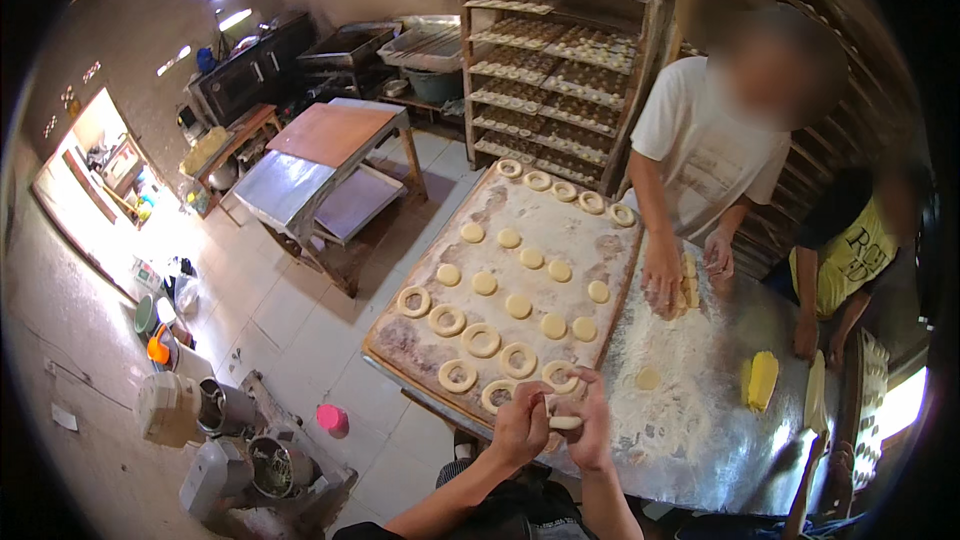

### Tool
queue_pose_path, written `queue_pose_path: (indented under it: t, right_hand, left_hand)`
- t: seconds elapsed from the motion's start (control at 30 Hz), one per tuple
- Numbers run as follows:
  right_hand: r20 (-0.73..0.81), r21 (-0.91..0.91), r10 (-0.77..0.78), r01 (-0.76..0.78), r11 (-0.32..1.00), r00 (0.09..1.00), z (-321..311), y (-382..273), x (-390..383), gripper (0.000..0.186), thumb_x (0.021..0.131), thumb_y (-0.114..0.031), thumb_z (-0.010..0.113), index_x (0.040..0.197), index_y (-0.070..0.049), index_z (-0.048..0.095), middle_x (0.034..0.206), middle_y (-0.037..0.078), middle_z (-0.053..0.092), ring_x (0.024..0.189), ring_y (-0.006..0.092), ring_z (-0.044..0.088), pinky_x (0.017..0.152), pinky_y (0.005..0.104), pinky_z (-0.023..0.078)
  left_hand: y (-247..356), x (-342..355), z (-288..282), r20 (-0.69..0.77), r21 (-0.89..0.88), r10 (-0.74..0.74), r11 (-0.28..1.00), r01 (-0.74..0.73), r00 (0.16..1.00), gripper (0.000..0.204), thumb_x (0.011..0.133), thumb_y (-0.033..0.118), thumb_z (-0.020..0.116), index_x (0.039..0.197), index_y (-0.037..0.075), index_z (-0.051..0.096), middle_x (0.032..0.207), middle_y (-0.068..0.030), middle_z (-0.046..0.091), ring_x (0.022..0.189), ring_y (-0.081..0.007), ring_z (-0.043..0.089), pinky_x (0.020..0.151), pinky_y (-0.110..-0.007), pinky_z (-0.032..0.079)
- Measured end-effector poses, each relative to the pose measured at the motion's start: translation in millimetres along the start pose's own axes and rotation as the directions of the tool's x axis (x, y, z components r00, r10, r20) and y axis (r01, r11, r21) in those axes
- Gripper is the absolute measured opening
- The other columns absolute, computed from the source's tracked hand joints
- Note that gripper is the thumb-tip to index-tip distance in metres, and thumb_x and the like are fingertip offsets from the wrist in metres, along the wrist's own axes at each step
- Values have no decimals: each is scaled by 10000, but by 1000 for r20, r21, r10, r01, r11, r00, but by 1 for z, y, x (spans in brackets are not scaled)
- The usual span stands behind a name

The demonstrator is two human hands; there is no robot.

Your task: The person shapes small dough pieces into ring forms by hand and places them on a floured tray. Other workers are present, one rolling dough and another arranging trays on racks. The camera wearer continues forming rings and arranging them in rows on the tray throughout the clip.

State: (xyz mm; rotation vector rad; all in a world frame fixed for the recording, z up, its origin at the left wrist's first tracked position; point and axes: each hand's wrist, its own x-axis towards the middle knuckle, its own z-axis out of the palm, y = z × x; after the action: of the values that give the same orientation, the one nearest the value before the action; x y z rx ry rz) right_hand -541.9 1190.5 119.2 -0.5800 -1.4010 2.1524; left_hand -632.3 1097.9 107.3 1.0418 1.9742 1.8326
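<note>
Both my hands meet over the near edge of a floured wooden board [470,202]. Between them is a pale piece of dough [564,423], seen nearly edge-on. My left hand [521,428] is closed at its left end, with the fingers curled in. From the other side, my right hand [588,424] grips it with bent fingers. Whether the piece has a hole cannot be made out. Dough rings [481,340] line the near and far ends of the board, and flat dough discs [518,306] lie in rows between them. One near ring [560,375] is partly covered by my right fingers.
A co-worker in a white shirt [700,130] handles dough strips [690,280] on the floured metal table [720,430] at right. Another person in a yellow-and-black shirt [855,250] stands beyond. Yellow dough [760,381] lies there. Behind stands a tray rack [550,60]; mixers [280,465] stand lower left.
</note>
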Motion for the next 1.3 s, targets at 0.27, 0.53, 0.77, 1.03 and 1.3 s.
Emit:
queue_pose_path:
  t: [0.27, 0.53, 0.77, 1.03, 1.3]
  right_hand:
    - [304, -635, -140, 310, 708, 942, 63, 26, 45, 571, 981, -254, 544, 1451, -26, 313, 767, 37, 607, 729, 102, 587, 633, 237, 453]
    - [193, -663, 108, 49, 747, 975, 123, 49, 90, 856, 945, -660, 461, 1495, -48, 226, 1194, 274, 588, 966, 325, 678, 761, 333, 548]
    - [156, -481, 173, -78, 873, 973, 131, 58, 112, 879, 972, -593, 459, 1565, -76, 65, 943, 218, 688, 877, 329, 670, 803, 409, 526]
    - [-181, -907, 67, -193, 373, 981, 166, 56, 152, 822, 971, -458, 523, 1559, -62, 107, 1264, 270, 557, 1215, 444, 515, 1117, 579, 269]
    - [11, -995, -60, 6, -97, 998, 167, 83, 143, 863, 811, -379, 717, 1529, -148, 296, 1105, 128, 520, 1122, 311, 521, 1118, 678, 216]
  left_hand:
    - [-18, 34, -71, -12, 72, 33, 997, -32, 999, 219, 981, 78, 485, 1195, 56, 527, 714, -153, 681, 603, -315, 693, 542, -400, 532]
    - [-46, 66, -128, 40, 146, -3, 989, -2, 999, 237, 1046, 203, 430, 1203, 50, 523, 614, -116, 619, 603, -283, 680, 561, -372, 516]
    - [-56, 85, -158, 131, 129, -244, 965, 227, 961, 280, 1050, 259, 421, 1223, 48, 483, 688, -179, 628, 671, -377, 678, 586, -420, 512]
    - [-84, 144, -194, -129, 806, -334, 513, 295, 934, 567, 1002, 404, 490, 1419, 29, 404, 1099, -260, 581, 978, -422, 611, 864, -577, 443]
    - [-105, 118, -227, 26, 823, -450, 516, 236, 892, 736, 887, 425, 652, 1476, 83, 373, 1112, -191, 539, 1080, -365, 540, 870, -565, 376]
